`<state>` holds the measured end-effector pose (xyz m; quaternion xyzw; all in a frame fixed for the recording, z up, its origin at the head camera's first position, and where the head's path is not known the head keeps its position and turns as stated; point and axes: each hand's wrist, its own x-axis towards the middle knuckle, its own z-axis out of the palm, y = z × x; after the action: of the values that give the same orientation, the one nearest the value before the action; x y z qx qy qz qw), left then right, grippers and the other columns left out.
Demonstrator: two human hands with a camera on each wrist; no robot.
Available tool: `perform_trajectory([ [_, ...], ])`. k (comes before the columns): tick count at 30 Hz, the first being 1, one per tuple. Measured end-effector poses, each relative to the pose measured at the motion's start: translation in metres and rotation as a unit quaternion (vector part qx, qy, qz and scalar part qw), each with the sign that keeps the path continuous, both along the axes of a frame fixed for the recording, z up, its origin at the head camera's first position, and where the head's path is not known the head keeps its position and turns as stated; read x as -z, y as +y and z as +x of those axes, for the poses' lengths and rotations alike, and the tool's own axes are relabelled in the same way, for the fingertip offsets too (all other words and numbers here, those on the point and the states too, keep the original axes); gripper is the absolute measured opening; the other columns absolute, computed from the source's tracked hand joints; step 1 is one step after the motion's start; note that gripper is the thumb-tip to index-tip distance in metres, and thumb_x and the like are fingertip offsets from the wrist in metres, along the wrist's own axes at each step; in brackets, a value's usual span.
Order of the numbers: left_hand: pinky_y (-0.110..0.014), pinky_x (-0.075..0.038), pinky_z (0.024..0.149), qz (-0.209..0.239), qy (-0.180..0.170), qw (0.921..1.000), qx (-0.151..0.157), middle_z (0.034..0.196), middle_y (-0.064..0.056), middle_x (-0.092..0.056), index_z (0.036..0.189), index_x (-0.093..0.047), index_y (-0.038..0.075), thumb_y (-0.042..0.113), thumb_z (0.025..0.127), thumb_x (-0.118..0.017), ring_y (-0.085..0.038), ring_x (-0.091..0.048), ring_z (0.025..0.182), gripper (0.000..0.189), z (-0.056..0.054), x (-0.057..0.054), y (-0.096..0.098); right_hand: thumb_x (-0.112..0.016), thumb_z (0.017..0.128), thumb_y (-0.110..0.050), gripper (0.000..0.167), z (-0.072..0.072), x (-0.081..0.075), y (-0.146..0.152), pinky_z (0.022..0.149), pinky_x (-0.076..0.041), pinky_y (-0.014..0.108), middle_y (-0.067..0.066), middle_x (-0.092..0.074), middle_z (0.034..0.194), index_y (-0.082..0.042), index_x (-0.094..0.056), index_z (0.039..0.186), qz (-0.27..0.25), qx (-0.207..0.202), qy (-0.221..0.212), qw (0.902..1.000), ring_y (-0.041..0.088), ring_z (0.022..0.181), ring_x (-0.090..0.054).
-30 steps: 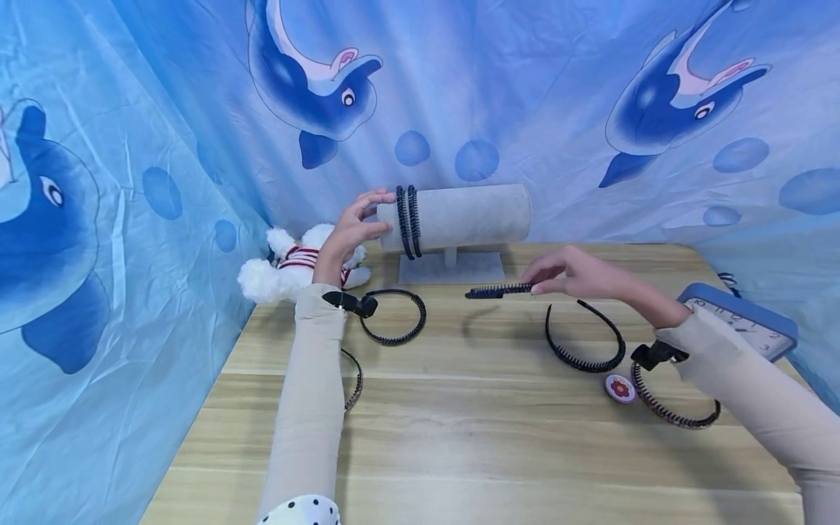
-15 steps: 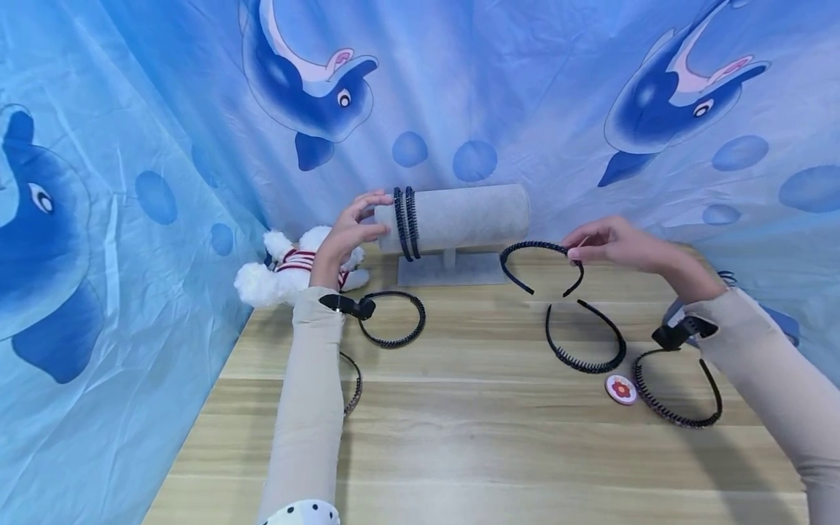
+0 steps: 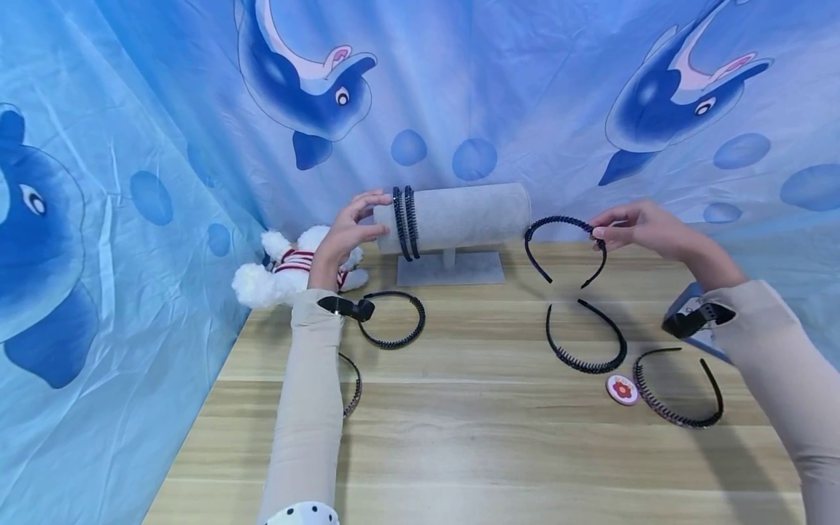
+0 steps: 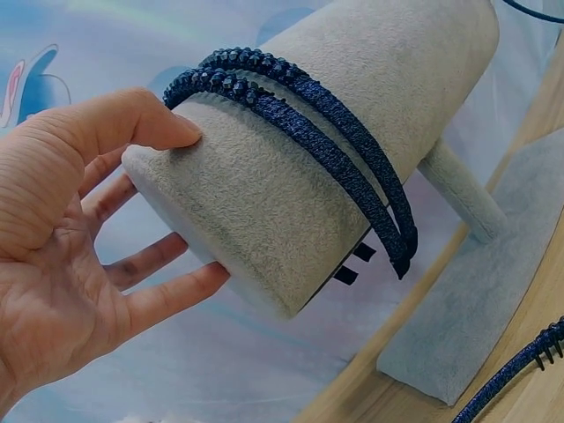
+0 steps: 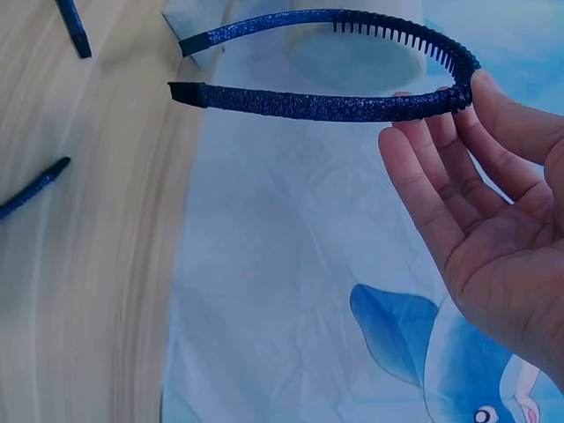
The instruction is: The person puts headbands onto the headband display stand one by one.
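Note:
A grey felt-covered headband stand, a horizontal roll on a post and flat base, stands at the back of the table. My left hand holds its left end, thumb on top and fingers spread against the end face. Two dark beaded headbands hang side by side on the roll near that hand. My right hand pinches another dark blue headband by its curved side, between thumb and fingers. This headband is raised off the roll's right end, its two tips pointing down and comb teeth along its inner side.
On the wooden table lie a headband and another headband at right, beside a flower badge. Two more lie at left, one partly behind the left sleeve. A white plush toy sits back left; a blue clock is partly hidden.
My right hand has moved right and upward with the headband, which has turned from edge-on to an arch with tips downward. The left hand stays at the stand's end.

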<state>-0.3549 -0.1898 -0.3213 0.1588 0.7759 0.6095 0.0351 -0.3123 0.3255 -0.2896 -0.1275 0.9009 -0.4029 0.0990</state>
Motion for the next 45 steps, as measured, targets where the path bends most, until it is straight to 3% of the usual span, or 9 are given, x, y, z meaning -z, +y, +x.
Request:
perform_trajectory([
  [7,-0.055,-0.046,0.112,-0.001,0.002,1.0000,-0.001,0.165,0.003,-0.030,0.142,-0.056,0.006,-0.001,0.089,-0.071,-0.032,-0.030,0.150,0.055,0.001,0.000,0.000,-0.061,0.103,-0.030,0.044,-0.003,-0.006,0.008,0.082,-0.059,0.021,-0.013,-0.073,0.096,0.003,-0.058,0.132,0.000,0.019,0.005,0.9998,0.007,0.089,-0.072],
  [14,-0.056,-0.046,0.111,0.001,0.006,1.0000,0.001,0.165,0.002,-0.030,0.142,-0.056,0.004,-0.001,0.089,-0.070,-0.032,-0.030,0.150,0.055,0.000,-0.001,-0.001,-0.059,0.102,-0.041,0.047,-0.005,-0.010,0.008,0.079,-0.055,0.013,-0.016,-0.076,0.097,-0.003,-0.060,0.130,-0.010,0.037,0.028,0.9989,0.001,0.092,-0.071],
  [21,-0.054,-0.046,0.111,0.004,0.007,1.0000,0.000,0.165,0.002,-0.030,0.142,-0.056,0.004,-0.002,0.088,-0.070,-0.032,-0.031,0.150,0.056,0.000,-0.001,-0.001,-0.063,0.100,-0.037,0.034,-0.008,-0.008,0.002,0.078,-0.055,0.010,-0.016,-0.075,0.092,-0.010,-0.067,0.121,-0.067,0.065,0.051,0.9943,-0.003,0.090,-0.070],
  [30,-0.055,-0.046,0.111,0.003,0.003,1.0000,0.001,0.165,0.001,-0.030,0.142,-0.055,0.005,-0.002,0.088,-0.070,-0.032,-0.032,0.149,0.056,0.001,-0.001,0.000,-0.069,0.096,-0.038,0.037,-0.013,-0.002,-0.005,0.074,-0.055,0.012,-0.022,-0.067,0.094,-0.011,-0.071,0.122,-0.080,0.119,0.074,0.9869,0.000,0.089,-0.063],
  [37,-0.054,-0.046,0.112,0.000,0.000,1.0000,0.001,0.165,0.003,-0.030,0.143,-0.055,0.006,-0.001,0.089,-0.070,-0.031,-0.031,0.151,0.057,0.001,-0.001,-0.001,-0.070,0.096,-0.027,0.019,-0.017,0.002,-0.007,0.074,-0.061,0.021,-0.019,-0.070,0.092,-0.018,-0.074,0.112,-0.155,0.116,0.070,0.9786,-0.002,0.088,-0.065],
  [45,-0.053,-0.046,0.111,-0.005,-0.003,1.0000,0.003,0.165,0.003,-0.029,0.144,-0.055,0.007,0.000,0.089,-0.070,-0.029,-0.031,0.151,0.057,0.002,-0.001,-0.001,-0.073,0.094,-0.021,0.007,-0.021,0.006,-0.014,0.073,-0.063,0.026,-0.011,-0.072,0.091,-0.021,-0.075,0.100,-0.246,0.128,0.038,0.9600,0.003,0.085,-0.068],
])
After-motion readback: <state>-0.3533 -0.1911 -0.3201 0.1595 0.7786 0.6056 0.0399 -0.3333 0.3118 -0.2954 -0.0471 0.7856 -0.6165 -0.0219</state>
